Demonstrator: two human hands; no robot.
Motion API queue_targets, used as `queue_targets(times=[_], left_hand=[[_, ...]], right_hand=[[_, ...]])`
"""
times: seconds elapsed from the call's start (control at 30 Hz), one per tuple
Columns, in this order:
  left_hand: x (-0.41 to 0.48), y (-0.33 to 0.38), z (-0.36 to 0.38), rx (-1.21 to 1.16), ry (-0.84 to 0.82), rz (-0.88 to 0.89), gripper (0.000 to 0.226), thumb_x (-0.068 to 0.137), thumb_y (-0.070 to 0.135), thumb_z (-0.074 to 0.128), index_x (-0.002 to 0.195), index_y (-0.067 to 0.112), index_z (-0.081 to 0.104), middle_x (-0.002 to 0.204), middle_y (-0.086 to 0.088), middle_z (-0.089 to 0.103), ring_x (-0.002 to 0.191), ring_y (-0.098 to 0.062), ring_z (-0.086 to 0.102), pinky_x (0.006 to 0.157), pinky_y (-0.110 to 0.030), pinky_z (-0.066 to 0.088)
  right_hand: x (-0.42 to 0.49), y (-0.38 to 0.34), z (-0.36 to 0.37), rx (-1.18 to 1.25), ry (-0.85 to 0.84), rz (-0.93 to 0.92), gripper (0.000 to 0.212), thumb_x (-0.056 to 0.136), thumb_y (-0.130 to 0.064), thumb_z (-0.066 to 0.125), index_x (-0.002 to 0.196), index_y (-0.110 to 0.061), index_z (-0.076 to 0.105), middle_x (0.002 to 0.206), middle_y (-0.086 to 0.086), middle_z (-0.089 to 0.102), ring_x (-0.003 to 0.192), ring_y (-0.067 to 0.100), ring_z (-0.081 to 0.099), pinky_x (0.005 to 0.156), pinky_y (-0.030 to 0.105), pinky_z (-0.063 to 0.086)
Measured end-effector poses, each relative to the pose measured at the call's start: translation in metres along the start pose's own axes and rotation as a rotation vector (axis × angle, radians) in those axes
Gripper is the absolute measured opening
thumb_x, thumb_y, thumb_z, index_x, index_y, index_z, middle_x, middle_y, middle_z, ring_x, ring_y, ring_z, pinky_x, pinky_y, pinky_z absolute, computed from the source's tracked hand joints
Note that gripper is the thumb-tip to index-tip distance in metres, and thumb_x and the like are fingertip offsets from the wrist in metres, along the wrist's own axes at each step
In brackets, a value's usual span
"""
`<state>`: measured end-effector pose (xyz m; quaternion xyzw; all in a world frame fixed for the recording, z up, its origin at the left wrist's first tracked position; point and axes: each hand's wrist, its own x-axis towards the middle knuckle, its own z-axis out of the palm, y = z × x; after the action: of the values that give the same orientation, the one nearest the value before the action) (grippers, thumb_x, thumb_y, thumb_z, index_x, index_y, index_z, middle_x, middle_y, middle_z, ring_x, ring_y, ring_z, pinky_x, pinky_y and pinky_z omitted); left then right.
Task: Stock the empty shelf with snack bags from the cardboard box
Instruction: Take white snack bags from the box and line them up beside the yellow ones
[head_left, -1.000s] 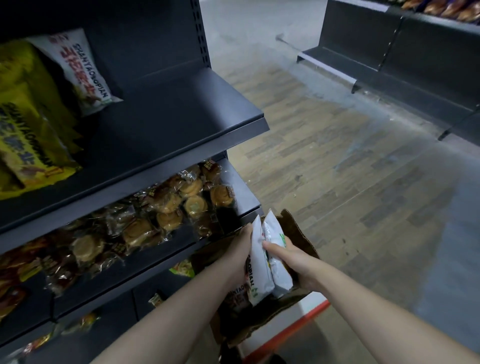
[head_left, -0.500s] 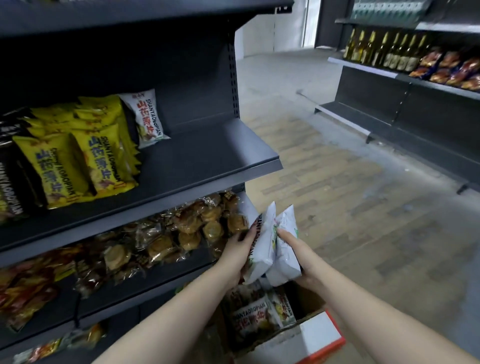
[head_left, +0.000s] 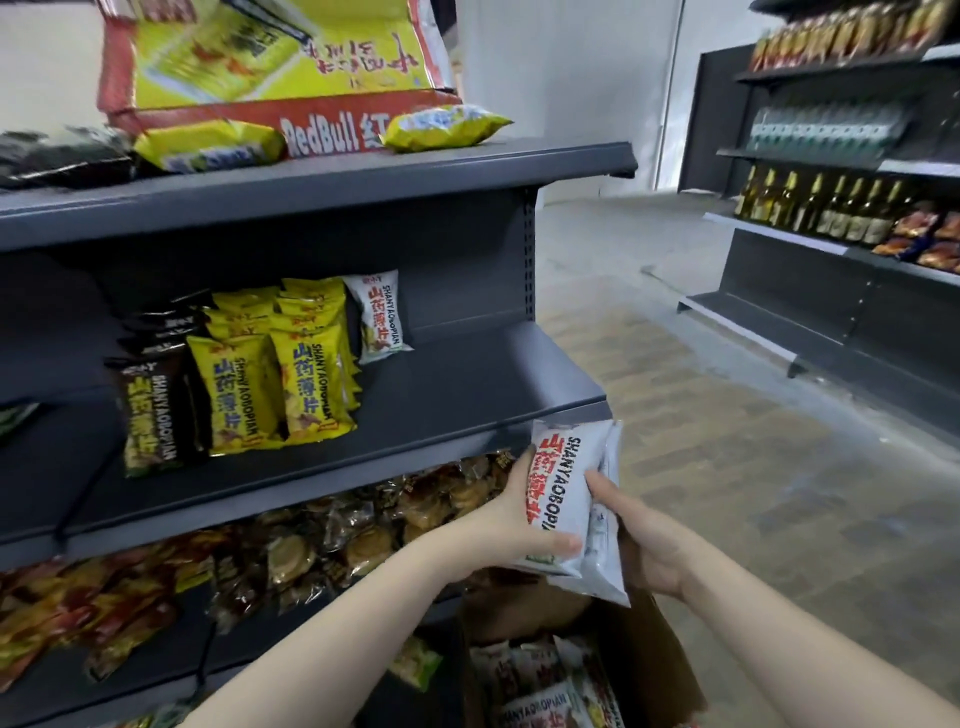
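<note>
Head view, logged against the frame half a second back. Both hands are gripping a pair of white snack bags pressed flat together.

- **Left hand:** the left hand (head_left: 511, 525) is wrapping the left edge of the front white SHANYAOBOPIAN bag (head_left: 563, 493), with its thumb lying across the bag's lower face.
- **Right hand:** the right hand (head_left: 652, 551) is cupping the second white bag (head_left: 609, 525) from behind, with one finger reaching over onto the front bag's print.
- **Facing:** earlier the pair was showing me its edges; now the front bag's red-lettered face is pointing toward the camera.
- **Height:** the pair is sitting higher. Its top corners are now reaching the front lip of the middle shelf (head_left: 467, 384), just above the grip. Before, they were level with the cookie packs (head_left: 363, 530), which are now lying left of the grip.
- **Box:** the cardboard box (head_left: 654, 670), with more bags inside, is sitting directly below the grip.
- **Shelf stock:** up and left of the grip, a lone white bag (head_left: 378, 317) is standing on the middle shelf beside the yellow bags (head_left: 301, 374).
- **View:** the camera is tilting up, so the RedBull carton (head_left: 332, 130) on the top shelf is now showing.
</note>
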<state>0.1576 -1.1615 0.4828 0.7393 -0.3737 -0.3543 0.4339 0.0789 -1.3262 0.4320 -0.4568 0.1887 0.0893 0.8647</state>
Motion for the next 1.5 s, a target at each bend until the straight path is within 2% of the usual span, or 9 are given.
queue_targets(times=[0.17, 0.27, 0.43, 0.63, 0.73, 0.87, 1.07, 1.27, 1.5], left_hand=[[0.01, 0.006, -0.027, 0.097, 0.09, 0.068, 0.125, 0.073, 0.025, 0.077, 0.143, 0.03, -0.026, 0.139, 0.016, 0.02, 0.127, -0.001, 0.031, 0.097, -0.01, 0.034], [0.016, 0.004, -0.048, 0.084, 0.168, 0.068, 0.126, 0.073, 0.028, 0.078, 0.143, 0.029, -0.027, 0.14, 0.015, 0.025, 0.123, 0.001, 0.037, 0.097, -0.014, 0.037], [0.027, -0.001, -0.099, -0.051, 0.292, 0.072, 0.099, 0.087, 0.027, 0.065, 0.148, 0.026, -0.012, 0.129, 0.022, 0.033, 0.11, 0.011, 0.04, 0.075, 0.005, 0.035], [0.05, -0.017, -0.178, -0.16, 0.417, 0.034, 0.095, 0.086, 0.023, 0.067, 0.149, 0.026, -0.004, 0.124, 0.015, 0.043, 0.115, -0.003, 0.044, 0.098, -0.021, 0.034], [0.069, -0.034, -0.21, -0.206, 0.535, 0.038, 0.095, 0.084, 0.017, 0.068, 0.148, 0.026, -0.001, 0.125, 0.012, 0.05, 0.105, -0.001, 0.052, 0.089, -0.014, 0.04], [0.096, -0.058, -0.236, -0.269, 0.689, 0.046, 0.098, 0.079, 0.005, 0.07, 0.148, 0.022, 0.002, 0.119, 0.008, 0.054, 0.098, 0.0, 0.055, 0.071, -0.006, 0.042], [0.136, -0.076, -0.247, -0.212, 0.932, 0.05, 0.099, 0.075, -0.001, 0.072, 0.146, 0.026, 0.008, 0.127, -0.005, 0.053, 0.113, -0.02, 0.058, 0.099, -0.042, 0.048], [0.162, -0.087, -0.253, -0.214, 1.126, 0.019, 0.088, 0.075, -0.008, 0.069, 0.146, 0.013, 0.02, 0.132, -0.013, 0.053, 0.12, -0.025, 0.054, 0.097, -0.039, 0.05], [0.177, -0.091, -0.255, -0.063, 1.286, -0.042, 0.08, 0.081, -0.001, 0.067, 0.147, 0.016, 0.025, 0.139, -0.011, 0.046, 0.129, -0.028, 0.039, 0.103, -0.032, 0.033]], right_hand=[[0.012, -0.031, 0.028, -0.037, -0.027, -0.099, 0.062, 0.076, -0.047, 0.067, 0.126, -0.012, 0.06, 0.122, 0.016, 0.067, 0.109, 0.031, 0.067, 0.079, 0.039, 0.059], [0.029, -0.048, 0.047, -0.125, -0.002, -0.206, 0.064, 0.075, -0.044, 0.072, 0.129, -0.012, 0.058, 0.121, 0.016, 0.068, 0.11, 0.033, 0.066, 0.089, 0.043, 0.055], [0.074, -0.077, 0.08, -0.17, 0.078, -0.318, 0.064, 0.072, -0.043, 0.073, 0.126, -0.012, 0.06, 0.114, 0.015, 0.071, 0.104, 0.034, 0.068, 0.097, 0.051, 0.05], [0.131, -0.109, 0.113, -0.227, -0.011, -0.332, 0.046, 0.091, -0.041, 0.059, 0.131, -0.018, 0.058, 0.121, 0.013, 0.068, 0.11, 0.032, 0.066, 0.093, 0.047, 0.053], [0.164, -0.118, 0.126, -0.216, 0.035, -0.357, 0.046, 0.087, -0.046, 0.059, 0.126, -0.021, 0.061, 0.116, 0.012, 0.071, 0.105, 0.031, 0.069, 0.087, 0.043, 0.055], [0.201, -0.123, 0.128, -0.231, 0.169, -0.399, 0.05, 0.086, -0.05, 0.061, 0.125, -0.019, 0.061, 0.111, 0.011, 0.073, 0.101, 0.032, 0.07, 0.097, 0.051, 0.05], [0.232, -0.126, 0.13, -0.196, 0.196, -0.455, 0.036, 0.088, -0.051, 0.057, 0.11, -0.023, 0.067, 0.1, 0.006, 0.076, 0.09, 0.024, 0.073, 0.076, 0.038, 0.059], [0.246, -0.127, 0.129, -0.249, 0.183, -0.483, 0.023, 0.093, -0.042, 0.055, 0.098, -0.028, 0.072, 0.091, 0.004, 0.077, 0.081, 0.024, 0.075, 0.055, 0.03, 0.058], [0.251, -0.12, 0.123, -0.204, 0.14, -0.451, 0.009, 0.089, -0.041, 0.056, 0.094, -0.039, 0.063, 0.074, -0.03, 0.071, 0.062, -0.015, 0.064, 0.044, 0.005, 0.046]])
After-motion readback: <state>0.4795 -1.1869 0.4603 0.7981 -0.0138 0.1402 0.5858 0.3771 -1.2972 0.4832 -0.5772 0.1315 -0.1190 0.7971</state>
